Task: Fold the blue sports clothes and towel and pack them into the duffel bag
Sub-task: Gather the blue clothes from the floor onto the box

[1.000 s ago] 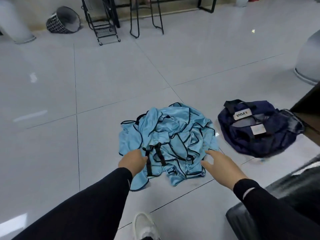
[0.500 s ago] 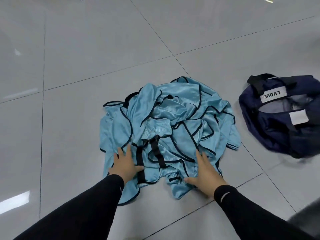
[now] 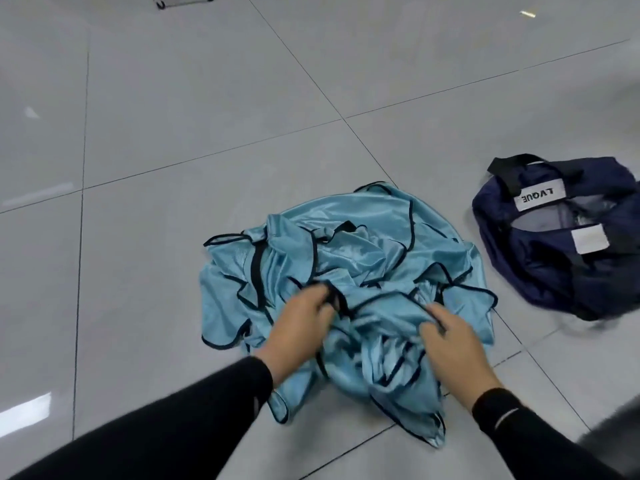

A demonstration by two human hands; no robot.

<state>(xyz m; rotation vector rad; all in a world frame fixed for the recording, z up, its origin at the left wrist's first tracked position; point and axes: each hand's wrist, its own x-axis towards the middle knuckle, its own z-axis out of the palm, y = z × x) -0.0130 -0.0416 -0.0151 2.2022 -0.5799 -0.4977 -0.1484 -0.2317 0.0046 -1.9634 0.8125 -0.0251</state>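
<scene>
A crumpled heap of shiny light-blue sports clothes [image 3: 360,251] with black trim lies on the grey tiled floor. My left hand [image 3: 298,327] grips a bunch of the blue fabric near a black strap at the heap's near side. To its right, my right hand [image 3: 453,351] curls its fingers into the fabric and holds it. The navy duffel bag [image 3: 540,271] lies slumped on the floor to the right of the heap, with its top open, a white label and black handles showing. I cannot pick out a towel in the heap.
Glossy grey floor tiles [image 3: 173,116] spread all around the heap. The foot of a black metal rack [image 3: 183,0] shows at the top edge. A dark object fills the bottom right corner [image 3: 616,431].
Both hands went from lying flat on the heap's near edge to gripping the fabric further in and bunching it toward me. The view has tilted down and closer.
</scene>
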